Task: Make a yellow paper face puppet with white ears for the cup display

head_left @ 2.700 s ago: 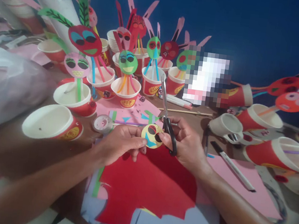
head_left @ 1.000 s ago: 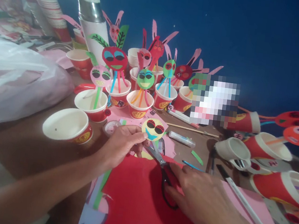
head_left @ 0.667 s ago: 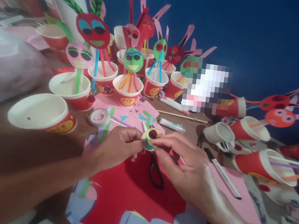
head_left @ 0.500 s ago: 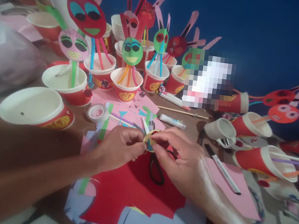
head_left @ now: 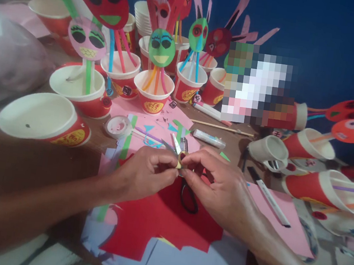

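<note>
My left hand (head_left: 150, 170) pinches a small yellow paper piece (head_left: 179, 165) from the left. Thumb and fingers of my right hand (head_left: 219, 183) close on its other side, so most of it is hidden. Behind and under my hands lie scissors (head_left: 189, 198), blades apart and pointing away from me, one black handle loop showing beside my right thumb. Below both hands spreads a cut sheet of red paper (head_left: 168, 224) on white paper (head_left: 205, 264). Blue and green paper scraps (head_left: 148, 128) lie on pink paper (head_left: 124, 110) just beyond.
Red paper cups (head_left: 153, 103) with paper faces on coloured straws stand at the back; several lie tipped at right (head_left: 306, 188). An unadorned cup (head_left: 66, 131) stands front left. A tape roll (head_left: 117, 127), glue stick (head_left: 209, 139), marker (head_left: 270, 201) and white mug (head_left: 267, 151) surround the papers.
The yellow piece, earlier facing me with blue on it, now shows only as a narrow strip between my fingers. My hands have drawn closer together. The view has shifted slightly.
</note>
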`<state>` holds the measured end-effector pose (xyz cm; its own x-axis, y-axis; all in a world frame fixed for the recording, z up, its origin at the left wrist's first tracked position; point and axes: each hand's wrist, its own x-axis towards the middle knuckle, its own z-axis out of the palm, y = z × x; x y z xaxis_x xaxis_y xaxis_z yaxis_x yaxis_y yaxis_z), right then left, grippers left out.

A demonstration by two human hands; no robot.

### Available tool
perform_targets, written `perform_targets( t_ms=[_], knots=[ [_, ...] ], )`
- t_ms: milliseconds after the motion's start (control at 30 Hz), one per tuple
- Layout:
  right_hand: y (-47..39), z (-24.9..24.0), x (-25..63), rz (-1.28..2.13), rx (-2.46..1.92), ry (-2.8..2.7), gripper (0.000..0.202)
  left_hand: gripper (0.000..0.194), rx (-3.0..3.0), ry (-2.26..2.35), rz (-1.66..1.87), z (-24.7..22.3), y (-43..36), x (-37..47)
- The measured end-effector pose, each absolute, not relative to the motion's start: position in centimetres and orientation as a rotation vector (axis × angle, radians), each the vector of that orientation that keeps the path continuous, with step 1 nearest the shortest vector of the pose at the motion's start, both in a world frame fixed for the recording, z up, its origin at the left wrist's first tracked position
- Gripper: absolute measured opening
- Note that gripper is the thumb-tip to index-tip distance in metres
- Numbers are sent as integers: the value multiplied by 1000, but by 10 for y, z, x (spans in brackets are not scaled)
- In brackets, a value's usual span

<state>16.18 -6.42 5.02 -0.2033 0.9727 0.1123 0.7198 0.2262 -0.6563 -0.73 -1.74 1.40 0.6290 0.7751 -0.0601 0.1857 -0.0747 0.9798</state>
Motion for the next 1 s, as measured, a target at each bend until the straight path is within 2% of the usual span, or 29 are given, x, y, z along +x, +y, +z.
perform_targets(
  t_ms=[300, 533, 633, 800, 1000],
  knots=[
    [-64, 48, 160, 656, -1536, -1977, 16, 18, 1491, 829, 529, 11, -16, -7],
    [-58, 53, 175, 501, -1664, -2032, 6, 16, 1130, 993, 601, 16, 0, -7],
    [-56, 50, 180, 381, -1877, -2326, 10, 19, 1098, 1014, 680, 18, 6, -12],
    [-58, 47, 177, 238, -2090, -2579, 32, 20, 1099, 1022, 730, 25, 10, -17],
    [-68, 47, 172, 143, -2084, -2709, 31, 19, 995, 986, 823, 28, 14, -18]
  ],
)
